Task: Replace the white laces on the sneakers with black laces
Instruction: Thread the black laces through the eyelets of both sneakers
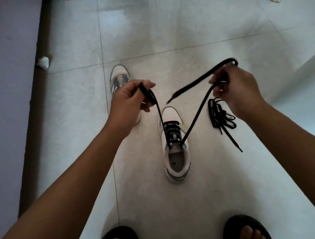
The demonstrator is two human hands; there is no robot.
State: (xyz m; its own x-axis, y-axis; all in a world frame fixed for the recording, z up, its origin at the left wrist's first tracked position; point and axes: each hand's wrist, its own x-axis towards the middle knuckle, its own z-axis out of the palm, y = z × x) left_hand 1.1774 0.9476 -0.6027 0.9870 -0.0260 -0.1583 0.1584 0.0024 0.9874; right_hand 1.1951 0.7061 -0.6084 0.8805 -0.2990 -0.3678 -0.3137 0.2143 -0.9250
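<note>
Black lace (195,123) threaded through near sneaker (176,148); left hand (130,100) and right hand (234,88) each pinch one end. Advice: pull evenly, match lengths, keep flat before tying.

Spare lace bundle (222,114) lies just beside sneaker (175,146).

Pale tiled floor (164,33); crumpled white wad (43,62) beside a dark baseboard strip (37,103); lilac wall (4,94) at left; black sandals (118,237) at bottom edge.
</note>
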